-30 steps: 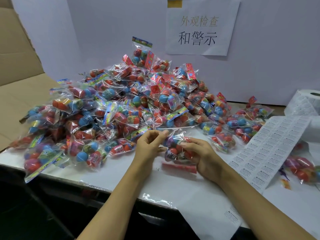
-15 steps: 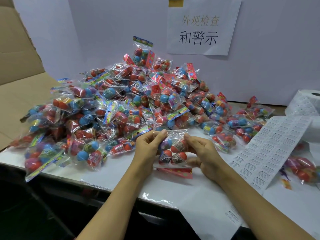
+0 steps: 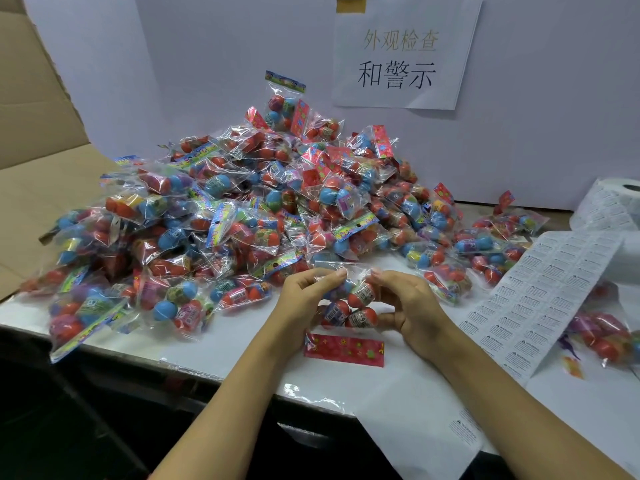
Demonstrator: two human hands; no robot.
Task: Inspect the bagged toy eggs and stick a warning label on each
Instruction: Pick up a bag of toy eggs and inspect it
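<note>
A clear bag of red toy eggs with a red header card at its near end is held between both hands just above the white table. My left hand pinches the bag's far left corner and grips its left side. My right hand pinches the far right corner and holds its right side. Behind them rises a big pile of bagged eggs. A strip of warning labels lies to the right, fed from a label roll.
A few bagged eggs lie at the far right beside the label strip. An open cardboard box stands at the left. A white backboard carries a paper sign. The table's front edge runs under my forearms.
The bag has been turned so its header card points toward me, and both hands now pinch its far corners. One second ago the right hand cupped it alone.
</note>
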